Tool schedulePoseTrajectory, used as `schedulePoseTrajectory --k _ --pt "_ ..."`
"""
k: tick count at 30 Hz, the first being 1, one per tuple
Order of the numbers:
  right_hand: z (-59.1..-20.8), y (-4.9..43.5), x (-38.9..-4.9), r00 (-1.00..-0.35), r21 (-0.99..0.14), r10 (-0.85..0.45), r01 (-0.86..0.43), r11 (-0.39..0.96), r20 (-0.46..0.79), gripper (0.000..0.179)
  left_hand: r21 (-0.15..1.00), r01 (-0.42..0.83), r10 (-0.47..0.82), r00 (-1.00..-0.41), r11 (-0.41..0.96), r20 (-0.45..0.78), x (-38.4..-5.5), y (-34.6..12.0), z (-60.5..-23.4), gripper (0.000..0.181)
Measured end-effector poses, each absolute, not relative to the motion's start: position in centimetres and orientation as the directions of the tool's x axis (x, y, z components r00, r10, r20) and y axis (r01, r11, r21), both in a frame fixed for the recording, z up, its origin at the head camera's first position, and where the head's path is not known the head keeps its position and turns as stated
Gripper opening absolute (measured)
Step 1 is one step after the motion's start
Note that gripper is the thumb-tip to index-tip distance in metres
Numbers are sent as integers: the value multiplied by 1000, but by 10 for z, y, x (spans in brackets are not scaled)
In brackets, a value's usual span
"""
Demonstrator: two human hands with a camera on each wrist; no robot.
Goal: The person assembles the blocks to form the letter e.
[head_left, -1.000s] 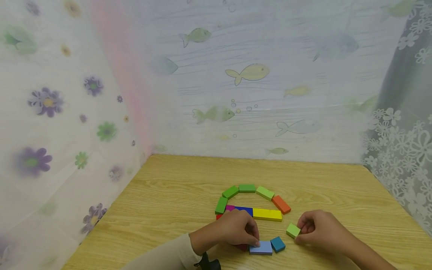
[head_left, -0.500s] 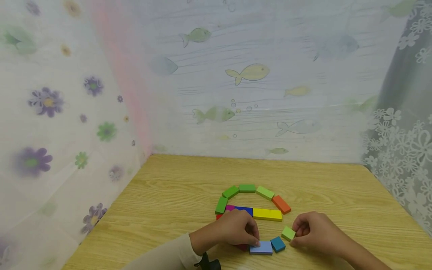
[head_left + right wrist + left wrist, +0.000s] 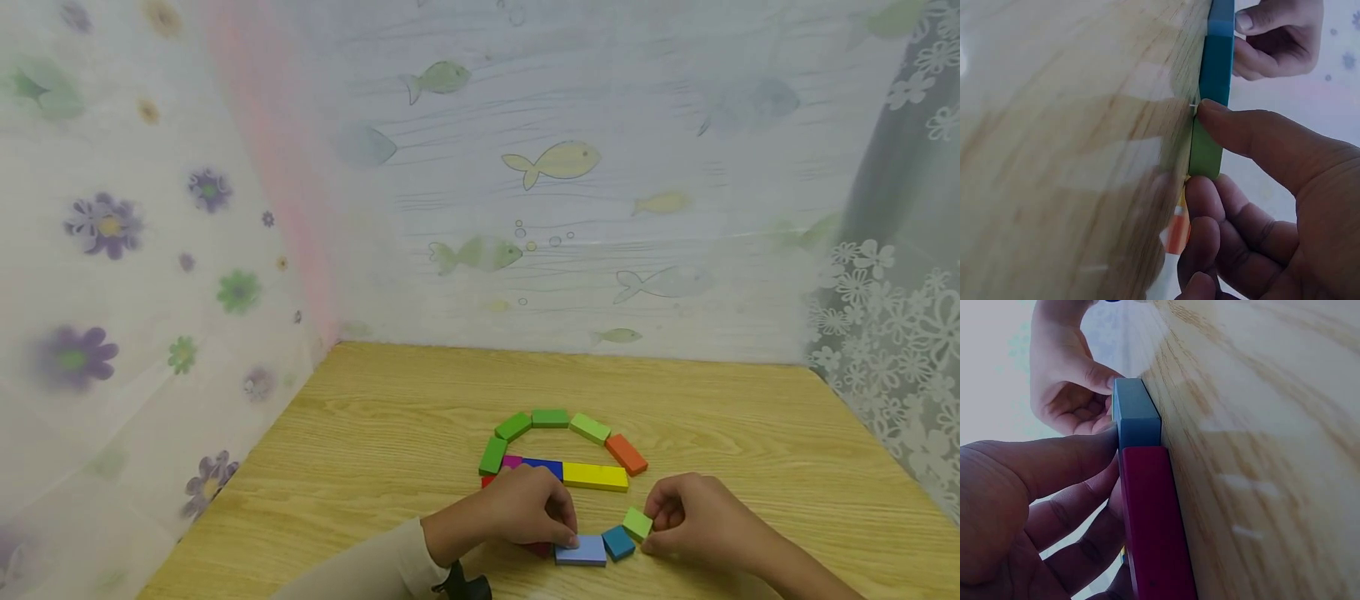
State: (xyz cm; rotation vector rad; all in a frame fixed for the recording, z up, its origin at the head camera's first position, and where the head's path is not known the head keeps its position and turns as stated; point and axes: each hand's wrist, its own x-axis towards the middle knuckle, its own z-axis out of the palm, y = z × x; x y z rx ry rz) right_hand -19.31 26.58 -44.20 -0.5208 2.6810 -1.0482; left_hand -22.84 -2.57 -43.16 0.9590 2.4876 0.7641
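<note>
My right hand (image 3: 701, 521) pinches a light green block (image 3: 637, 524) between thumb and fingers. That block meets the corner of a small teal block (image 3: 618, 542), as the right wrist view also shows with the green block (image 3: 1205, 147) end to end with the teal one (image 3: 1217, 69). Left of the teal block lies a light blue block (image 3: 581, 552), held by the thumb and fingers of my left hand (image 3: 528, 504). A dark red block (image 3: 1154, 519) adjoins the light blue one in the left wrist view; in the head view my left hand mostly covers it.
Behind my hands, green blocks (image 3: 551, 418) and an orange block (image 3: 626, 455) form an arch on the wooden table (image 3: 375, 417). Beneath it runs a row with magenta, blue (image 3: 543, 469) and yellow (image 3: 595, 476) blocks. A patterned curtain (image 3: 480, 208) borders the table's far edge.
My right hand has slid the light green block left and nearer to me, from apart to touching the teal block. My left hand has stayed on the light blue block.
</note>
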Motion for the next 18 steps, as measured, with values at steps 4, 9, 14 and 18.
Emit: schedulePoseTrajectory --k 4,9,14,18 --pt "-442 266 -193 -913 -685 -400 -246 686 -73 35 600 501 697 -704 624 -138 -228 -25 -431 11" --pt "-443 266 -194 -914 -677 -400 -249 693 -73 35 593 503 695 -706 629 -137 -228 -25 -431 12" --pt "-443 266 -194 -911 -678 -408 -261 687 -64 35 560 519 689 -712 645 -133 -228 -25 -431 12" --pt "-442 266 -193 -909 -678 -412 -266 686 -59 34 543 526 684 -718 655 -131 -227 -25 -429 13"
